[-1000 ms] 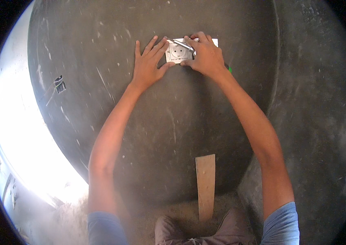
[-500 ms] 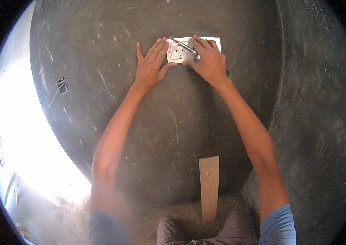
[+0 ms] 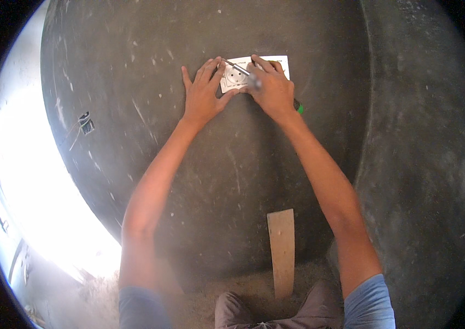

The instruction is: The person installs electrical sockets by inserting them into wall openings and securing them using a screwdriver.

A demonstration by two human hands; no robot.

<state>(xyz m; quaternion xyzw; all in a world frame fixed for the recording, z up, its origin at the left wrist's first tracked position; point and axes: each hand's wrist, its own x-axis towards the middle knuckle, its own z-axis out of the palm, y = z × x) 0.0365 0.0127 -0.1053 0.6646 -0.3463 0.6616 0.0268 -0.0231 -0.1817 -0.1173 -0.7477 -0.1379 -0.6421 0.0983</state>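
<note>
A white faceplate (image 3: 282, 58) with a round power socket (image 3: 234, 75) is against the dark wall, partly covered by both hands. My left hand (image 3: 203, 93) lies with fingers stretched out at the plate's left edge, its thumb near the lower edge. My right hand (image 3: 274, 94) is closed around a screwdriver (image 3: 239, 68) in front of the plate's right part. The metal shaft slants up and left across the socket, its tip by the plate's upper left corner and my left fingertips. The green end of the handle (image 3: 299, 106) shows below my right hand.
Further left, an open wall box (image 3: 86, 124) has loose wires sticking out. A wooden board (image 3: 282, 252) leans upright against the wall between me and it, near my knees. On the right the wall meets another wall (image 3: 424, 164) at a corner. Bright light fills the left side.
The view has shifted slightly. Both hands, the plate and the screwdriver sit a little lower in the picture; the screwdriver tip remains near the plate's upper left corner.
</note>
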